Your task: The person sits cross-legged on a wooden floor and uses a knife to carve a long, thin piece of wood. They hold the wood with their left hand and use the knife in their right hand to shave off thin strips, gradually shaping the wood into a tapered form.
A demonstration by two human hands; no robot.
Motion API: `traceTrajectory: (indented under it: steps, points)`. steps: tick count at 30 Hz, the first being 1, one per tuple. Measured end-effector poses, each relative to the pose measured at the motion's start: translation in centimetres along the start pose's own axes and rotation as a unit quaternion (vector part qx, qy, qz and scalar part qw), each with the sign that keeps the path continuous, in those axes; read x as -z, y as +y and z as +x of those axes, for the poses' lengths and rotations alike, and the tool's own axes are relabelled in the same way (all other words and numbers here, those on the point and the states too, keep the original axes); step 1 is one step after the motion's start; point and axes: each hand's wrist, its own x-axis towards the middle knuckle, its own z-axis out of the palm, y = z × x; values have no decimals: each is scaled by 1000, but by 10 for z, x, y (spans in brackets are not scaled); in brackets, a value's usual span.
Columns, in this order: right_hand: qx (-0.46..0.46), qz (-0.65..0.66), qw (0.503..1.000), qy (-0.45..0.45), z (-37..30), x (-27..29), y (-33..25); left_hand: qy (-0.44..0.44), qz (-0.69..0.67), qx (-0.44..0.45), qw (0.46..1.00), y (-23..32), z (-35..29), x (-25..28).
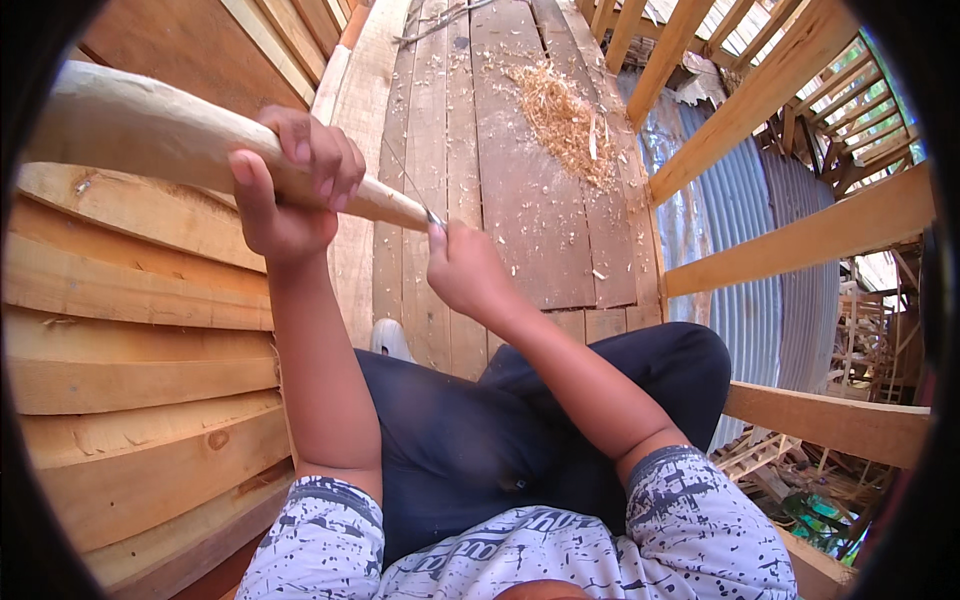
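A long, pale, peeled wooden pole (pixel 150 115) slants down from the upper left and tapers toward the middle of the view. My left hand (pixel 300 185) is wrapped around it partway along, thumb on the near side. At the pole's thin end, my right hand (pixel 466 265) is closed on what looks like a knife (pixel 433 217). A bit of shiny metal shows at my right thumb, and a thin dark line runs up and left from it, beside the pole. The handle is hidden inside my fist.
Wood shavings (pixel 565 120) lie heaped on the plank floor (pixel 530 235), with chips scattered around. A plank wall (pixel 140 330) stands close on my left. A wooden railing (pixel 800 225) runs along the right, with corrugated metal sheets (pixel 745 300) beyond. A thin stick (pixel 440 22) lies far ahead.
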Motion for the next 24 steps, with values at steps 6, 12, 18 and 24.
traceTrajectory:
  steps: [6,12,18,24]
  points:
    - [-19,-4,999,48,10,-28,57,-2,-14,-14,1000,-3,14,1]
    - [-2,-18,999,32,6,-20,54,39,2,-17,999,0,9,4]
    - [19,-32,999,10,0,-13,18,29,1,-7,1000,4,1,9]
    - [-26,-51,998,38,6,-24,35,11,0,-10,1000,1,10,4]
